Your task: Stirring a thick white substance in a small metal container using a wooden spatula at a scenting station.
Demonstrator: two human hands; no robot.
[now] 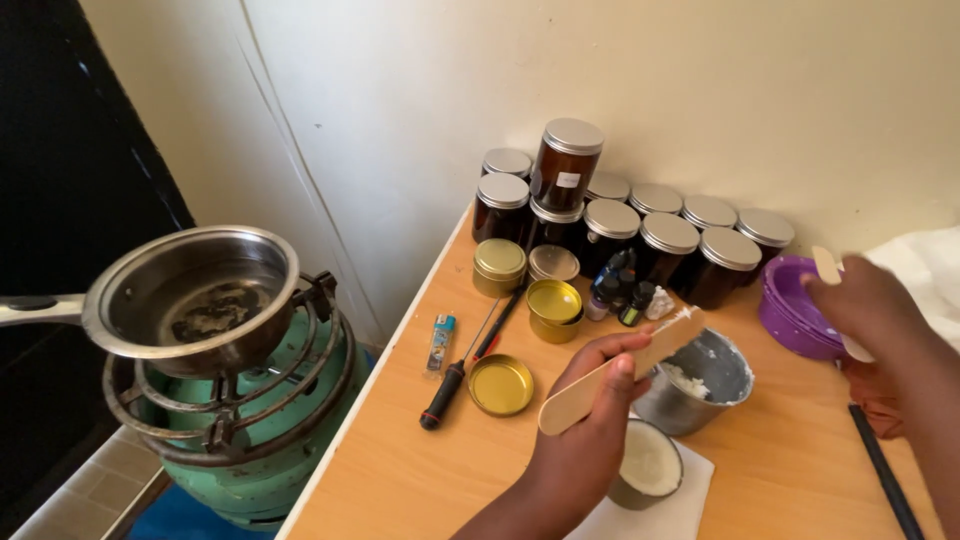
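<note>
My left hand (590, 420) is closed on a flat wooden stick (620, 372) whose waxy white tip points toward a small metal pot (700, 385) with white wax inside. Just below that hand sits a short jar of white wax (648, 465) on a white sheet (672, 512). My right hand (872, 315) is at the right, holding a pale plastic piece (828, 266) beside a purple bowl (790, 312); I cannot make out what the piece is.
Several dark amber jars with silver lids (640, 232) stand along the wall. Gold tins (552, 305), a gold lid (500, 385), a screwdriver (452, 378), a lighter (440, 340) and small bottles (620, 295) lie on the wooden table (420, 470). A steel saucepan (195, 300) sits on a green gas cylinder burner (260, 420) at left.
</note>
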